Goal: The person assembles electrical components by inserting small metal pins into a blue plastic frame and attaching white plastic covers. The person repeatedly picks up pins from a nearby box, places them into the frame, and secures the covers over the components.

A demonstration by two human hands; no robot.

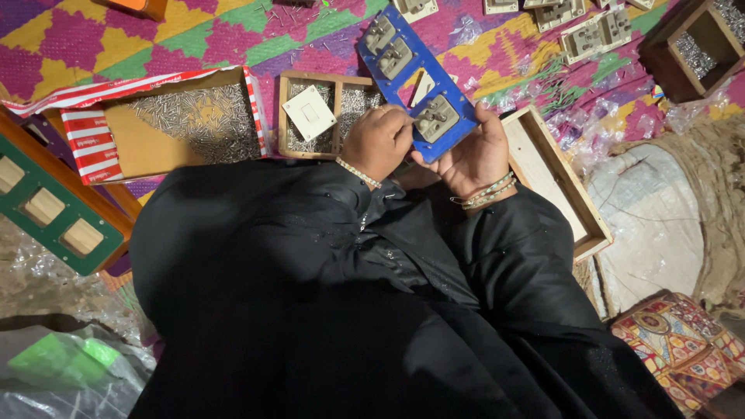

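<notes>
A bright woven mat in pink, yellow and green (70, 39) covered the floor. Near its middle, the left hand (378, 142) pinched a grey metal switch fitting (434, 118) seated in a long blue plastic panel (410, 77), whose near end the right hand (469, 155) gripped. A shallow wooden tray of small screws (326, 116) lay just beside the left hand.

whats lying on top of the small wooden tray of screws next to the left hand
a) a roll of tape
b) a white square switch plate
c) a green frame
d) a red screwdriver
b: a white square switch plate lies tilted across the wooden tray of screws, just beside the left hand, while the right hand steadies the blue panel.
</notes>
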